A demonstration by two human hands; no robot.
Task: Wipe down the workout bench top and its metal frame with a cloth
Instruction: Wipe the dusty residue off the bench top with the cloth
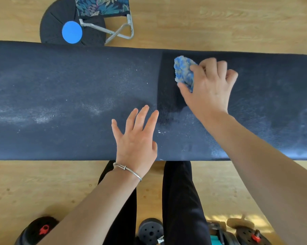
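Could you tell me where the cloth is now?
Head view: the cloth is in the right hand, on the bench top, far side, right of centre.

The right hand (pixel 209 92) grips a blue cloth (pixel 183 73) in curled fingers (pixel 211 65) on the dusty dark desk (pixel 61 85), toward its far edge. The left hand (pixel 136 138) lies flat, spread, at the desk's near edge.

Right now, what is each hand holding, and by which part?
The right hand grips the blue cloth by its bunched right end; the left hand holds nothing, lying flat on the bench.
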